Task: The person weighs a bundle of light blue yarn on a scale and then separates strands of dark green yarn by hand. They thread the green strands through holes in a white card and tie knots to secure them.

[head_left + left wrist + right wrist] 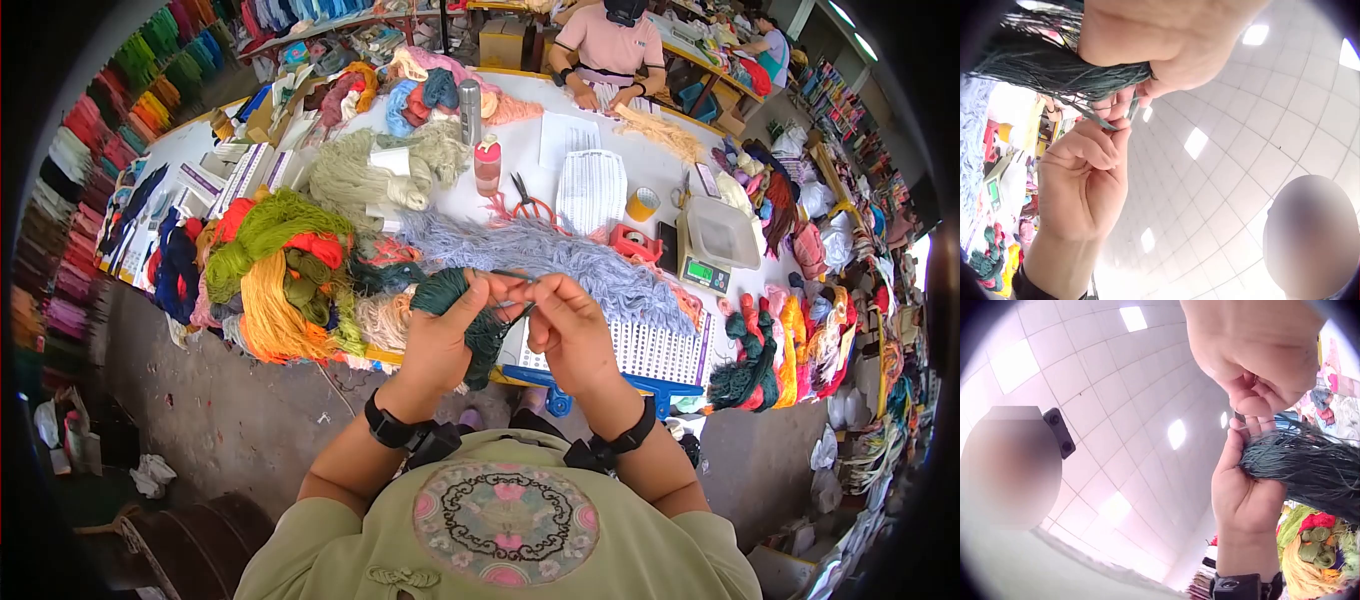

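Observation:
A dark green skein of yarn [487, 345] hangs from my left hand [440, 345], whose thumb and fingers grip it near one end. My right hand [580, 345] is close beside it, thumb and forefinger pinching a few green strands [1105, 124] drawn from the bundle. In the right wrist view, the looped end of the skein [1266, 453] lies across the left palm, its threads trailing away. The fingertips of both hands nearly meet above the table's front edge.
A light blue yarn heap [560, 255] spreads over the table behind my hands. A blue-clipped board [640, 360] lies at the front edge. Scissors [530, 200], a red tape dispenser [635, 242] and a scale [705, 270] are farther back. Green and orange skeins [280, 270] pile up left.

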Motion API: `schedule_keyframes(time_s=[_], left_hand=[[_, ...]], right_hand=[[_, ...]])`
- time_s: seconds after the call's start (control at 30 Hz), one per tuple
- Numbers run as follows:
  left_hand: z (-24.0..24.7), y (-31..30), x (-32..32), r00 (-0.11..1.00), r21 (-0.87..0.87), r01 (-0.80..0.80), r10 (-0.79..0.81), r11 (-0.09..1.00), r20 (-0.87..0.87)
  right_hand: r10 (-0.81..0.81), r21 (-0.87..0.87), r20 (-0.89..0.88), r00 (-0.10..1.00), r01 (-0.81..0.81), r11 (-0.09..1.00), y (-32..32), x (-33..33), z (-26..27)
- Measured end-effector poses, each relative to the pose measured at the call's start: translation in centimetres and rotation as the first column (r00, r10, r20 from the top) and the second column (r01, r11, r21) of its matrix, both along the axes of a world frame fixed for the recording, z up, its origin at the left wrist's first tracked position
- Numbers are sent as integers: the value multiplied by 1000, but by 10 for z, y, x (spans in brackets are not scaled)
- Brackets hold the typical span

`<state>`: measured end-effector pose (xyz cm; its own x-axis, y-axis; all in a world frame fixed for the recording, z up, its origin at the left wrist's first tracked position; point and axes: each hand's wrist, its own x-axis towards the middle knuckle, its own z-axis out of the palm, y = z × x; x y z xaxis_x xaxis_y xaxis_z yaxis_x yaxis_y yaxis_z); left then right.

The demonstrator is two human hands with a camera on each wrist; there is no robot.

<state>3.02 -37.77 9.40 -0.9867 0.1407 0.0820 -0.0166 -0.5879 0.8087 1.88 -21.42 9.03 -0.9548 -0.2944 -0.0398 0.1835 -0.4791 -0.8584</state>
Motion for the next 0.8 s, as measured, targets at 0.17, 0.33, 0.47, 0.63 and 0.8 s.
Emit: schedule_keyframes(time_s=[0.17, 0.33, 0.47, 0.63, 0.8], left_hand=[[0, 2, 3, 991, 39, 136, -136, 990, -18], [-2, 3, 7, 982, -30, 184, -183, 982, 41], [6, 3, 9, 982, 3, 168, -167, 986, 87], [0, 8, 8, 995, 20, 38, -40, 999, 90], [4, 9, 6, 988, 15, -4, 2, 1000, 156]], right_hand=[[16, 217, 82, 997, -33, 976, -3, 3, 9], [82, 366, -142, 986, -25, 930, -8, 7, 4], [51, 247, -7, 999, -48, 968, -6, 10, 21], [64, 53, 106, 992, -70, 996, -3, 9, 10], [27, -54, 213, 977, -15, 998, -2, 8, 17]])
